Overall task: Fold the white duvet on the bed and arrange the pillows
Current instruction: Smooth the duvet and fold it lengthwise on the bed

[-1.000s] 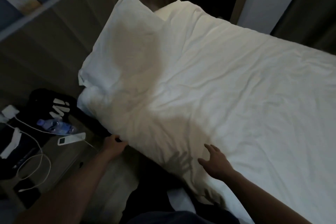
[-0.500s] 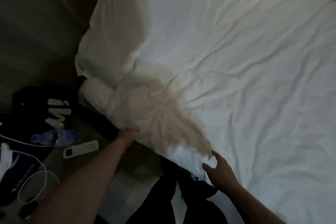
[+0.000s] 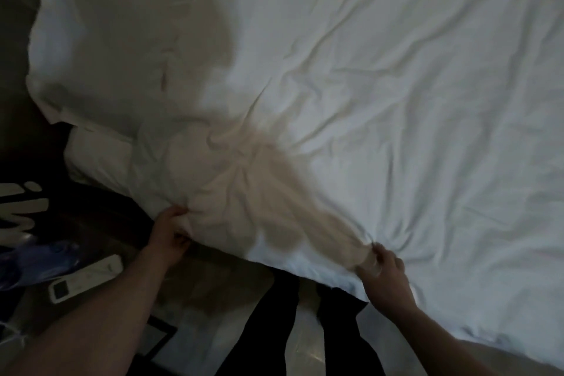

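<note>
our left hand (image 3: 169, 233) grips a bunched edge of the wrinkled white cotton duvet (image 3: 351, 94) spread across the bed; our right hand (image 3: 385, 276) pinches another gathered fold near the bed's near edge. a white pillow (image 3: 100, 40) lies upper left.

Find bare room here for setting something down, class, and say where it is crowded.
Free: the wide white duvet right of the pillow, beyond the right hand. Crowded: the dark stand, where a white remote and blue bottle lie beside the left hand.
</note>
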Available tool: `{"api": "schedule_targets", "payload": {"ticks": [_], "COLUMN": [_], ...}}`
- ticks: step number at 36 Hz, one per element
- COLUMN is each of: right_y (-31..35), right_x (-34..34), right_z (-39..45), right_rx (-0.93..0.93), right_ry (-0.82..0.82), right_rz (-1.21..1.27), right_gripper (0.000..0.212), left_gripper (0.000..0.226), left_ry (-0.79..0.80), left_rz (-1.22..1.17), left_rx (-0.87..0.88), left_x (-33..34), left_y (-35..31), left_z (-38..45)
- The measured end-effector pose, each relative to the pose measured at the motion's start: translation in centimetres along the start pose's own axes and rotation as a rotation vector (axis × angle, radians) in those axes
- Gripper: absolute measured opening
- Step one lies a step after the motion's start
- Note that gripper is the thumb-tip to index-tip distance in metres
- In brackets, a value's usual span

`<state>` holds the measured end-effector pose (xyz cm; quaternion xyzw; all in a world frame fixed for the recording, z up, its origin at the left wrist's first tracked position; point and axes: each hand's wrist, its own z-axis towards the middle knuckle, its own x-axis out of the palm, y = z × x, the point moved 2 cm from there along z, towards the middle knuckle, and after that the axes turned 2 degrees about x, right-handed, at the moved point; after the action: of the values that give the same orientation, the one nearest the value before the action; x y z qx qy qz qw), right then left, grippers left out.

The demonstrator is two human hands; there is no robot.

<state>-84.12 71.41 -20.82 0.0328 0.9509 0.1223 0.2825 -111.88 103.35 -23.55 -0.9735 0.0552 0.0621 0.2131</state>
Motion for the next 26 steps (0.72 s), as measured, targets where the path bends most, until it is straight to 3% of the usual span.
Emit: {"api": "schedule_targets", "payload": {"ticks": [3,6,7,11,14,16,19,20,21,23,25,26], "right_y": [-0.8,-1.1,-1.4,-3.4,-5.7,-7.4,-10.9,-11.3,-11.4,-11.4,-11.5,-11.7], "right_x": [0.4,0.3,0.3,0.1,-0.2,0.2,1.2,0.9,0.6,-0.5,-1.8,-2.2], "right_z": [1.3,2.0,2.1,0.3,-1.5,-2.2,-1.1,-1.0,-0.8,-0.3,0.3,0.3], "right_rx": [0.033,0.012,0.015,0.119,0.341,0.515,0.657,0.72,0.757,0.71,0.622,0.62], "right_ry": [-0.022,-0.032,-0.041,-0.19,-0.34,-0.363,-0.307,-0.276,-0.227,-0.108,0.039,0.058], "right_rz": [0.068,0.127,0.165,0.38,0.616,0.792,0.89,0.984,1.085,1.248,1.292,1.281], "right_gripper": [0.064,0.056,0.052,0.032,0.026,0.055,0.124,0.129,0.121,0.081,0.043,0.035], "left_gripper": [0.025,0.071,0.075,0.04,0.028,0.03,0.032,0.026,0.03,0.038,0.039,0.039], "left_ry": [-0.041,-0.1,-0.098,-0.011,0.051,0.092,0.121,0.112,0.124,0.107,0.12,0.116], "left_rz": [-0.011,-0.039,-0.049,-0.018,-0.031,-0.06,-0.049,-0.014,0.007,0.015,0.075,0.078], "left_rx": [0.044,0.094,0.102,0.162,0.161,0.149,0.171,0.169,0.176,0.198,0.195,0.192], "left_x": [-0.2,-1.7,-2.0,0.3,1.1,1.0,1.4,1.4,1.5,2.0,2.5,2.7], "left_y": [0.2,0.6,0.7,0.4,0.8,0.8,0.6,0.4,0.3,0.3,0.2,0.2], "left_z": [0.0,0.7,0.8,-4.0,-6.4,-7.3,-8.6,-9.1,-9.3,-9.8,-11.0,-11.2]}}
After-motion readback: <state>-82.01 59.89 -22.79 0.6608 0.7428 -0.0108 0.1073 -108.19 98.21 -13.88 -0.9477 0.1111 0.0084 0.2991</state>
